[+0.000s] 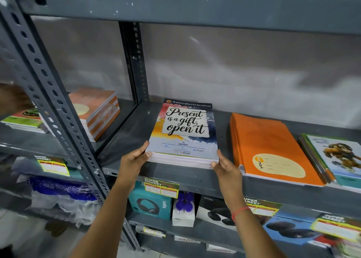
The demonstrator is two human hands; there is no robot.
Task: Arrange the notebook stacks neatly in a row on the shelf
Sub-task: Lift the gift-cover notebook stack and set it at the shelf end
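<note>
A stack of notebooks (183, 132) with a "Present is a gift, open it" cover lies flat on the grey metal shelf (125, 140). My left hand (134, 160) grips its near left corner. My right hand (224, 166) grips its near right corner. To the right lies an orange notebook stack (269, 144), apart from the held stack by a strip of bare shelf. Further right, a stack with a lion cover (336, 156) touches the orange one and runs out of view.
A slotted upright post (48, 93) divides this bay from the left bay, where an orange-edged stack (97, 113) and a green-covered stack (25, 121) lie. Boxed headphones (150, 201) sit on the shelf below. Price tags (162, 187) hang on the shelf's front edge.
</note>
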